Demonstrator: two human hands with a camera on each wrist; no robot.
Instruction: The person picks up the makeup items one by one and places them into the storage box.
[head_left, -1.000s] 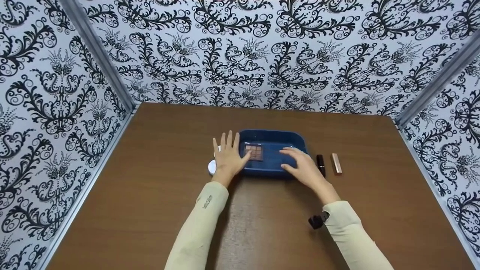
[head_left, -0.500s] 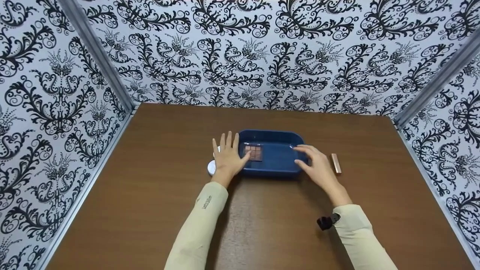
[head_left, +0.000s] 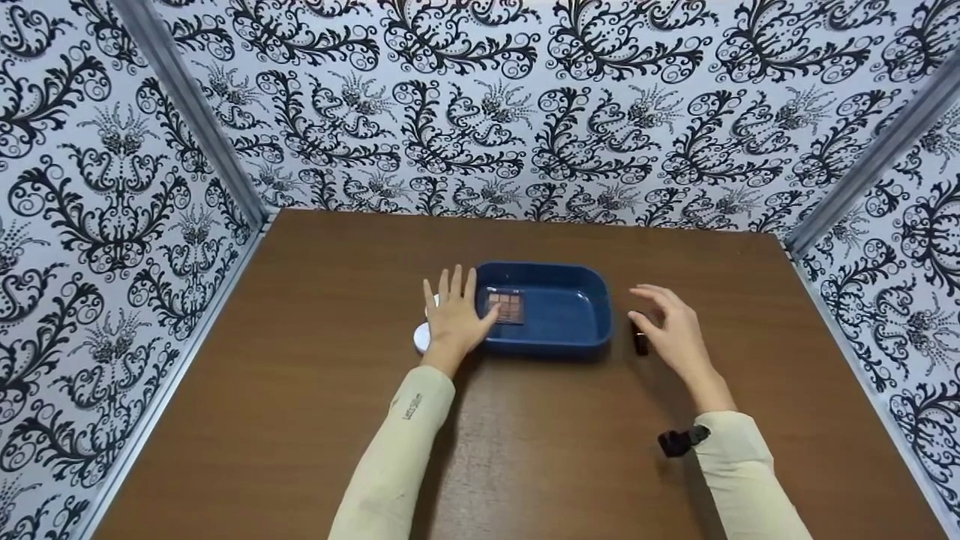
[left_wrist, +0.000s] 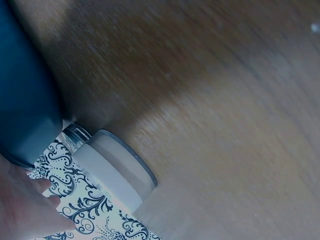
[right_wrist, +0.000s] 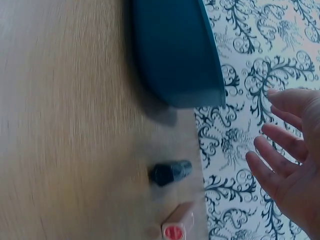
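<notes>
A blue plastic tray (head_left: 555, 348) stands on the brown table with a square brown makeup palette (head_left: 506, 307) in its left part. Fingers spread, my left hand (head_left: 454, 322) hangs over the tray's left rim, its thumb reaching over the palette; contact is unclear. Beneath it are white-lidded round jars, one plainly a jar (left_wrist: 117, 167) in the left wrist view. My right hand (head_left: 675, 334), fingers loosely bent and holding nothing, hovers right of the tray above a black lipstick-like tube (head_left: 640, 343). A small pink box (right_wrist: 179, 223) beside that tube shows in the right wrist view; the hand hides it from the head view.
White walls with a black scroll pattern (head_left: 465, 135) close in the table (head_left: 525, 465) at the back and sides. Grey metal posts (head_left: 195, 105) stand at the corners. A black wrist camera (head_left: 679, 441) is fixed at the right sleeve.
From over the tray's right part, my right hand has moved right, past the rim, to above the tube and the pink box. The left hand stays in place.
</notes>
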